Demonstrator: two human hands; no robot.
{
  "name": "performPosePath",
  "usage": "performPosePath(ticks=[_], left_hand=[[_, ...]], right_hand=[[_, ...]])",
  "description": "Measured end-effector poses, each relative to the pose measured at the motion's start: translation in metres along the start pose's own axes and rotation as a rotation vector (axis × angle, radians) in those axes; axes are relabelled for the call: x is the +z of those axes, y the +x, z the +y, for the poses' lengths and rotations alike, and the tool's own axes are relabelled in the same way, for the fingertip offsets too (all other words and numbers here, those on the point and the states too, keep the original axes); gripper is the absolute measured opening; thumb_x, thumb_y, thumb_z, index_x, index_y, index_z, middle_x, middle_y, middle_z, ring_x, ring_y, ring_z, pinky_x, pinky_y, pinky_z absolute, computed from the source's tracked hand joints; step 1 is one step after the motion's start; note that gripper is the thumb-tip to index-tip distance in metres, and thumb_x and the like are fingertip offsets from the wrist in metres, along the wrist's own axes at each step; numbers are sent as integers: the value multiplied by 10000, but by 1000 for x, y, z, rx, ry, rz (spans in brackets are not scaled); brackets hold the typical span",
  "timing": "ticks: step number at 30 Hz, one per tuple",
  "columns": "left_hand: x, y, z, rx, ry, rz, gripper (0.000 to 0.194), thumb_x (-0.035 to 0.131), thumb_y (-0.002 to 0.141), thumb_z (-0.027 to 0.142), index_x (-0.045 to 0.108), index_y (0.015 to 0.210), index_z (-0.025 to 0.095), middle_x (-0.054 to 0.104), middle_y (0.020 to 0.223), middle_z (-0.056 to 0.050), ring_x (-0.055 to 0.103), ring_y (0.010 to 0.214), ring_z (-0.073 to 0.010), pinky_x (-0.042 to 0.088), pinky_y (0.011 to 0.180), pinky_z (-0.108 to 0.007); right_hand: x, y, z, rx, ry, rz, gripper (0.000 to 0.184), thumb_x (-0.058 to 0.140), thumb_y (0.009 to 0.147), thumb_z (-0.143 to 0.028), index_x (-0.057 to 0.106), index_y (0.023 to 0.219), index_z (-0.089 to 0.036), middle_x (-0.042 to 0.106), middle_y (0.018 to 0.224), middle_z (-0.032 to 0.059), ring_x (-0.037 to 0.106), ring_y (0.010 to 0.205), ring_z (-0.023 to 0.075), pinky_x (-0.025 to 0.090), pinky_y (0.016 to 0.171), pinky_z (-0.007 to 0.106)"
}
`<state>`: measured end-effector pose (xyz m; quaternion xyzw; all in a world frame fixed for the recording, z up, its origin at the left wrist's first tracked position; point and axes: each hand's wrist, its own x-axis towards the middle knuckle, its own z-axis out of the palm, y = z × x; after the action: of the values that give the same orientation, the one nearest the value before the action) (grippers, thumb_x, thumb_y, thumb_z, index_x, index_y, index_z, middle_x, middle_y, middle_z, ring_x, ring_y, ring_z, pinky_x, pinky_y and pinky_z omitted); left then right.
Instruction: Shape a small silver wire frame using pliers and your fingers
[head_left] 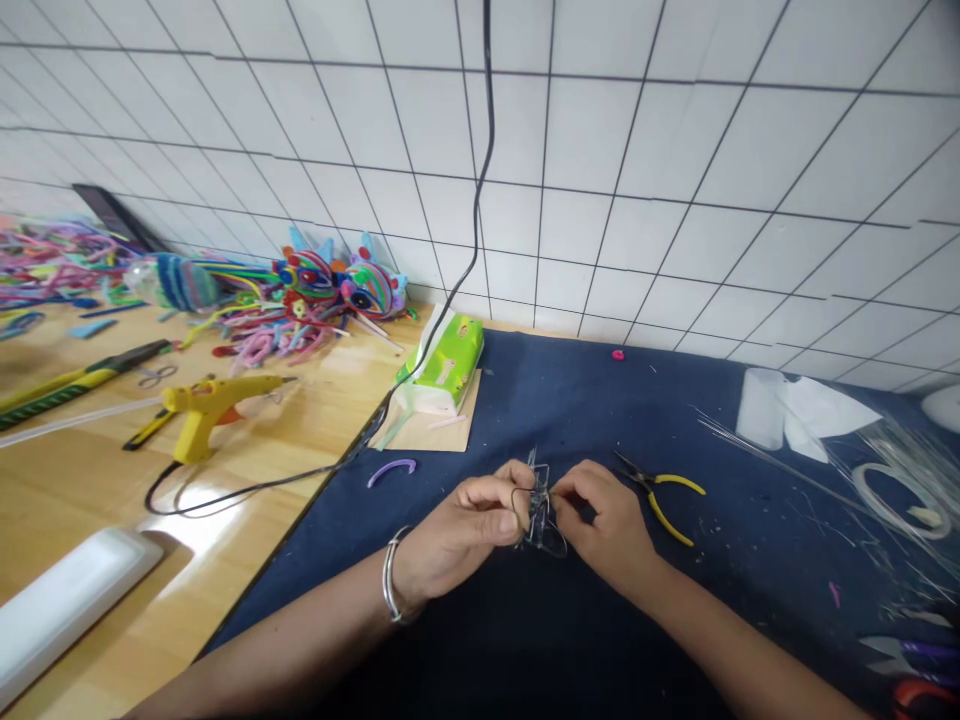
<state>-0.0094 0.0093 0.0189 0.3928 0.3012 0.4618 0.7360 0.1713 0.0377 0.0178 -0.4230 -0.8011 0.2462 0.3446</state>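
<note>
Both my hands meet over the dark blue cloth (570, 420), pinching a small piece made of thin dark wire and clear parts (540, 510). My left hand (469, 525), with a silver bangle on the wrist, grips the piece from the left with closed fingers. From the right, my right hand (604, 520) pinches the same wire piece between thumb and fingertips. Yellow-handled pliers (664, 490) lie on the cloth just right of my right hand.
A yellow glue gun (206, 405) and its black cable lie on the wooden table (90, 480) at left. A green tissue pack (446, 365) sits at the cloth's corner. Colourful pipe-cleaner figures (337, 285) are at the back left. Clear strips and tubing (892, 480) lie at right.
</note>
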Motion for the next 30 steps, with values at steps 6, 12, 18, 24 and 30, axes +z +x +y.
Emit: performPosePath(ticks=[6, 12, 18, 24, 30], left_hand=[[-5, 2, -1, 235, 381, 36, 167, 641, 740, 158, 688, 887, 221, 511, 1017, -56, 477, 950, -174, 391, 847, -308], [-6, 7, -10, 156, 377, -43, 387, 609, 769, 155, 572, 1143, 247, 564, 1013, -53, 493, 958, -176, 374, 889, -338], [-8, 11, -23, 100, 176, 0, 525, 620, 763, 169, 462, 1252, 276, 550, 1013, -40, 505, 889, -142, 408, 806, -281], [-8, 13, -24, 165, 362, 36, 513, 574, 802, 167, 420, 1287, 234, 580, 913, -37, 525, 839, -139, 415, 792, -296], [-9, 12, -21, 163, 409, 45, 462, 541, 828, 181, 430, 1274, 222, 570, 902, -32, 527, 822, -128, 423, 794, -293]], right_hand=[[9, -9, -1, -75, -55, 18, 105, 477, 746, -97, 521, 701, -181, 516, 694, 15, 480, 702, 149, 403, 669, 298], [12, -12, 0, -102, -109, 52, 119, 463, 753, -115, 489, 656, -178, 496, 675, 23, 466, 685, 154, 396, 656, 312], [16, -14, 1, -84, -102, 34, 116, 472, 742, -98, 488, 656, -174, 485, 672, 17, 451, 680, 148, 380, 652, 304], [15, -14, 0, -108, -138, 42, 123, 468, 767, -108, 488, 661, -166, 491, 679, 18, 447, 684, 144, 363, 658, 308], [19, -15, 2, -102, -159, 8, 150, 457, 773, -106, 461, 635, -165, 474, 658, 11, 436, 665, 137, 353, 645, 301]])
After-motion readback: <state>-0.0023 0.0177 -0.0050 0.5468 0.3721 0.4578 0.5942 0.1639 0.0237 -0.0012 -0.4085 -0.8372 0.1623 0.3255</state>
